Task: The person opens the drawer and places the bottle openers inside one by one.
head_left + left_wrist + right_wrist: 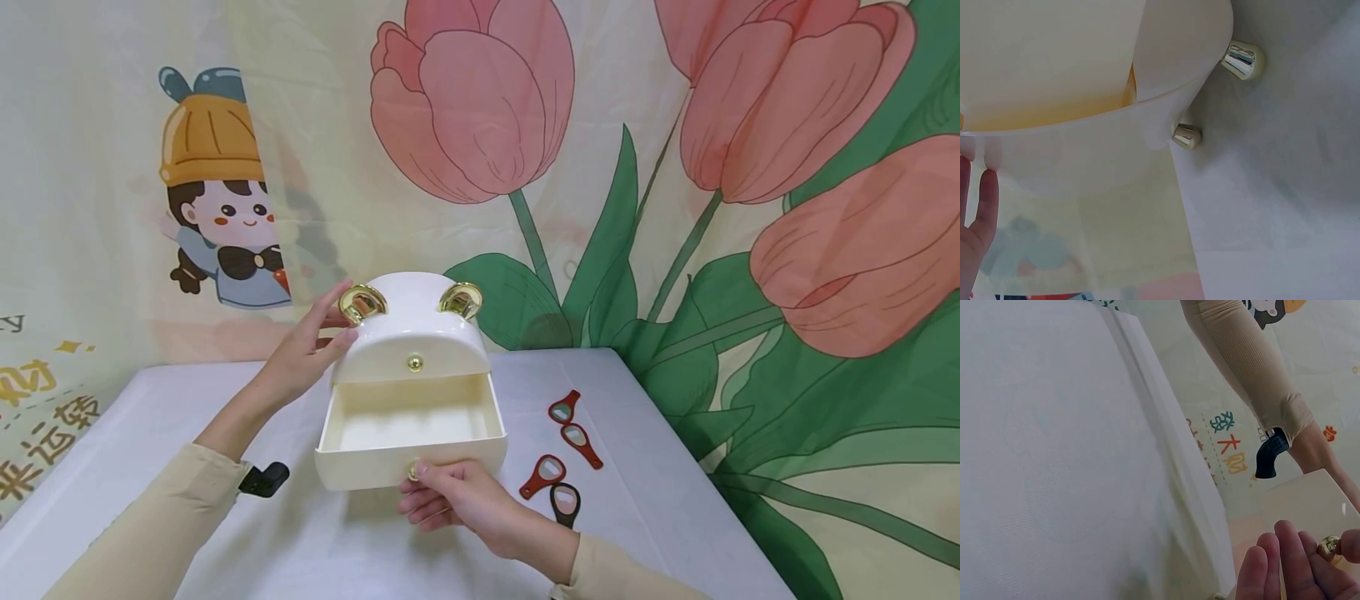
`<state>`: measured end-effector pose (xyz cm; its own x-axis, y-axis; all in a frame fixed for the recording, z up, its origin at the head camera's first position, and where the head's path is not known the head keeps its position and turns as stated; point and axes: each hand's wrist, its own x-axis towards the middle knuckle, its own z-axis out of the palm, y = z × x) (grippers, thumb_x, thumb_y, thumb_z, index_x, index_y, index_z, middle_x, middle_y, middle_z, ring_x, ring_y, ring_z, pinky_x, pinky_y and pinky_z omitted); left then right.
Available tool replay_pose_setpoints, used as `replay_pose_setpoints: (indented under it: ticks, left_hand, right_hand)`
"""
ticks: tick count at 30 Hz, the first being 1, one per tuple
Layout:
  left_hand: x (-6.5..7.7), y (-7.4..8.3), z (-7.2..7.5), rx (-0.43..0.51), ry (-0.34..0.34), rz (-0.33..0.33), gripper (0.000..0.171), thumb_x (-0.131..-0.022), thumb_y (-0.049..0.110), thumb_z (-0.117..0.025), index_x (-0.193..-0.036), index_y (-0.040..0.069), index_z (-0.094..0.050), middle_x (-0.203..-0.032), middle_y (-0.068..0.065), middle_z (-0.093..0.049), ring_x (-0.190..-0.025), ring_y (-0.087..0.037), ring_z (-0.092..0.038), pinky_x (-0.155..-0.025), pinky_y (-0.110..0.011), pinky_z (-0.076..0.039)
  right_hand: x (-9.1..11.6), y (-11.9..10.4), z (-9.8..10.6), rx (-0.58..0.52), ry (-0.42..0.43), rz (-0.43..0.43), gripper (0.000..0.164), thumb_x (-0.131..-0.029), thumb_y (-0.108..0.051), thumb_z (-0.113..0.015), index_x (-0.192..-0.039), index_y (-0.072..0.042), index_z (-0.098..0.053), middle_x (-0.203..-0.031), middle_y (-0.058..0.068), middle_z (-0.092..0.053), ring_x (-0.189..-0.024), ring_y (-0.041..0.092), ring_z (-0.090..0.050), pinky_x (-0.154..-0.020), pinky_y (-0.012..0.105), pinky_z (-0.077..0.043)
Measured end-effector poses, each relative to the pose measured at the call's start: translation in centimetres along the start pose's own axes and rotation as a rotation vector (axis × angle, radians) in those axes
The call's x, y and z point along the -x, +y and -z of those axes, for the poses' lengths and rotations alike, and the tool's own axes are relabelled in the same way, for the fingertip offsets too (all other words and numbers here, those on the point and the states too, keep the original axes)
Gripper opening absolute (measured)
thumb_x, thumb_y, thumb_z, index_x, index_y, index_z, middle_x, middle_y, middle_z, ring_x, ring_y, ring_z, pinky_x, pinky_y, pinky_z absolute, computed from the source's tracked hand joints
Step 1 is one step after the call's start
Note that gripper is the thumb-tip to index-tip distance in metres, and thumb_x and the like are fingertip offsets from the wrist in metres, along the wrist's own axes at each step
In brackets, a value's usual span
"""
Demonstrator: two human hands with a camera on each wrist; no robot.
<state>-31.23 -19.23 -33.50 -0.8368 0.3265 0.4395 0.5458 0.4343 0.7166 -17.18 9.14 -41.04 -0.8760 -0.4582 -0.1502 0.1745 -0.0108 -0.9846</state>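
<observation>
A white box (416, 323) on the desk (645, 500) is steadied by extended fingers (987, 200) of the left hand (306, 350), its drawer (360, 472) knob (1328, 545) pinched by the right hand (476, 502); the box could be tipped by overpulling.

The carrier is a flat table (660, 517) covered with a smooth white cloth. On it I have one glossy white box (438, 364) with a domed top. My left wrist view shows two short gold-coloured feet (1244, 60) on its underside; I cannot confirm that both bear on the cloth. To the box's right lie four small rimmed lenses with handles: an upper red one (564, 407), a middle red one (582, 446), a lower red one (542, 477) and, just beside the last, a black one (565, 503).
</observation>
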Motion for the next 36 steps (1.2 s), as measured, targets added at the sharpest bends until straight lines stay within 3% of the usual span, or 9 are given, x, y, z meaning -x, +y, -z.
replay_pose_setpoints:
  ticks: [8,15,26,29,36]
  left_hand:
    - [-0.1,-0.2,-0.1,0.0,0.007,-0.006,0.078,-0.11,0.023,-0.061,-0.171,0.036,-0.015,-0.144,-0.022,-0.053,-0.137,-0.042,-0.052,-0.108,-0.067,-0.046]
    - [-0.1,-0.5,-0.2,-0.011,0.006,-0.011,0.076,-0.111,0.026,-0.059,-0.171,0.038,-0.014,-0.146,-0.023,-0.052,-0.138,-0.043,-0.051,-0.108,-0.068,-0.045]
    - [0.0,-0.5,0.0,-0.022,0.014,-0.01,0.076,-0.111,0.027,-0.059,-0.171,0.037,-0.014,-0.144,-0.022,-0.053,-0.137,-0.042,-0.053,-0.106,-0.065,-0.047]
    - [0.0,-0.4,0.1,-0.024,0.015,-0.009,0.076,-0.11,0.027,-0.059,-0.171,0.038,-0.015,-0.144,-0.021,-0.054,-0.137,-0.042,-0.053,-0.106,-0.058,-0.049]
    - [0.0,0.0,0.1,-0.012,0.007,-0.009,0.079,-0.109,0.023,-0.061,-0.171,0.037,-0.015,-0.144,-0.021,-0.054,-0.137,-0.042,-0.053,-0.106,-0.058,-0.049]
  right_hand:
    - [0.3,-0.2,0.6,0.026,-0.065,-0.029,0.046,-0.109,-0.036,-0.06,-0.12,0.006,-0.075,-0.105,0.016,-0.08,-0.084,0.013,-0.074,-0.085,0.037,-0.064]
    - [1.9,-0.1,2.9,0.12,-0.103,-0.043,0.042,-0.109,-0.03,-0.059,-0.125,0.007,-0.073,-0.11,0.014,-0.079,-0.093,0.018,-0.075,-0.089,0.041,-0.063]
    - [5.1,-0.8,8.8,0.379,0.025,-0.019,0.036,-0.106,-0.032,-0.067,-0.125,-0.002,-0.075,-0.11,0.012,-0.079,-0.097,0.028,-0.075,-0.086,0.038,-0.064]
    - [5.5,-0.9,10.6,0.458,0.081,-0.012,0.036,-0.105,-0.034,-0.069,-0.125,-0.005,-0.075,-0.111,0.012,-0.079,-0.097,0.031,-0.075,-0.085,0.039,-0.064]
    - [6.4,-1.2,14.0,0.636,0.224,0.019,0.037,-0.101,-0.04,-0.073,-0.126,-0.012,-0.076,-0.112,0.007,-0.077,-0.097,0.024,-0.071,-0.078,0.041,-0.062]
